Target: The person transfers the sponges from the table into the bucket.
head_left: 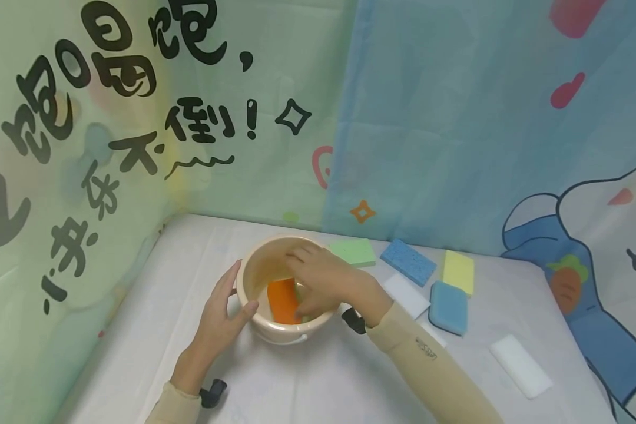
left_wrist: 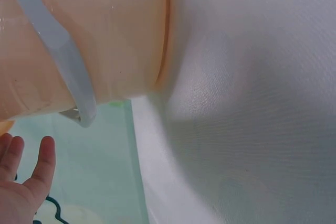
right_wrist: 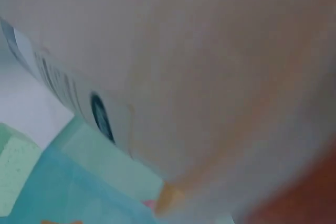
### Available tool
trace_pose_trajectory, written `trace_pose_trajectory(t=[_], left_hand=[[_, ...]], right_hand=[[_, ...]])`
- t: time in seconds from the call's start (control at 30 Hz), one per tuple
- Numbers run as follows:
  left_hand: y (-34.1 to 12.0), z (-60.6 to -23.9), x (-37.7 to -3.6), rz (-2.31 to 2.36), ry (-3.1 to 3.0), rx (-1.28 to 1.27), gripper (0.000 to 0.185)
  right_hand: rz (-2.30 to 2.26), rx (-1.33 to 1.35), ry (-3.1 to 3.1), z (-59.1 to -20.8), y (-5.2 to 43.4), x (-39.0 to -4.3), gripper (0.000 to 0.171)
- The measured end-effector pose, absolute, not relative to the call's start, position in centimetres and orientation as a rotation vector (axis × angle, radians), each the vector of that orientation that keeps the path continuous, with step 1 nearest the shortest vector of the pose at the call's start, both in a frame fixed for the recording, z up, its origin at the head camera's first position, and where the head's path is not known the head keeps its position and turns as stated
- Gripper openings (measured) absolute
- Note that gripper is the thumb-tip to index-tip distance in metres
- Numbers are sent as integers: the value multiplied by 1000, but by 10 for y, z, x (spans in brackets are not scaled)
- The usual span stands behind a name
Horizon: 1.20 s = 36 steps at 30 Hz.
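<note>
A cream bucket [head_left: 282, 334] with a pale handle [left_wrist: 68, 59] stands on the white-covered table. My left hand [head_left: 217, 324] is at its left side, thumb touching the rim and the other fingers fairly straight along the outside. My right hand [head_left: 320, 277] reaches over the right rim into the bucket, fingers spread toward the far inner wall and thumb beside an orange sponge [head_left: 283, 301]. Something greenish shows in part beside that sponge, mostly hidden under the hand. In the right wrist view the bucket's outer wall [right_wrist: 157, 51] fills most of the picture, blurred.
Right of the bucket lie a green sponge [head_left: 354, 252], a speckled blue sponge [head_left: 408, 262], a yellow sponge [head_left: 458, 271], a rounded blue sponge [head_left: 448, 308] and white sponges [head_left: 406, 293], one partly behind the right sleeve. Another white block [head_left: 520, 365] lies farther right. Printed cloth [head_left: 429, 147] hangs behind.
</note>
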State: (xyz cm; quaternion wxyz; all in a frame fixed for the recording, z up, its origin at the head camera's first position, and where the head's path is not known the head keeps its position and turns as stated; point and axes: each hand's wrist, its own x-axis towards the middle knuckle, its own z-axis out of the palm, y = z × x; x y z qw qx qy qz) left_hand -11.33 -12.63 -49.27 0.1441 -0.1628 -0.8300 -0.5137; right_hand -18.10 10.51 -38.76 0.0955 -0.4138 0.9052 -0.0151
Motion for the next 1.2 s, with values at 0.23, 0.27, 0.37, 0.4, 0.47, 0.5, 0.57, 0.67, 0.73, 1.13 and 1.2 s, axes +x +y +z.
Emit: trace_pose_trajectory(t=[0.23,0.27,0.37,0.4,0.47,0.5,0.57,0.67,0.73,1.13,1.2], left_hand=[[-125,-492,-114,-1471,-2396,-463,77],[-125,-492,-114,-1468,-2396,-464,77],[-125,-493,-114,-1469,-2392,-466,77],[-125,-494,-113,-1471,-2391,-465,77],[-125,-494,-113,-1475,-2390,-462,77],[-125,-494,-113,-1478,-2391,-460,77],[-125,-494,-113,-1477,-2392,-459,78],[-125,-493,-112,-1470,-2393,-459,78],[-125,-493,-112,-1470,-2392,-459,78],[-124,-492,-111,-1486,-2378,-465,77],[-124,-492,-111,-1490,-2373,-465,77]], right_hand=[[-161,-1165,2754,-371,124,-172,78],[-173,-1165,2762,-369,128,-170,75],[-242,-1184,2779,-364,141,-164,72],[-252,-1194,2785,-363,146,-162,73],[-285,-1211,2791,-361,156,-158,76],[-303,-1213,2795,-360,160,-156,77],[-328,-1199,2803,-359,169,-153,78],[-354,-1160,2806,-358,181,-149,82],[-362,-1134,2813,-359,187,-147,84],[-423,-932,2861,-363,232,-131,90],[-426,-902,2878,-365,240,-130,90]])
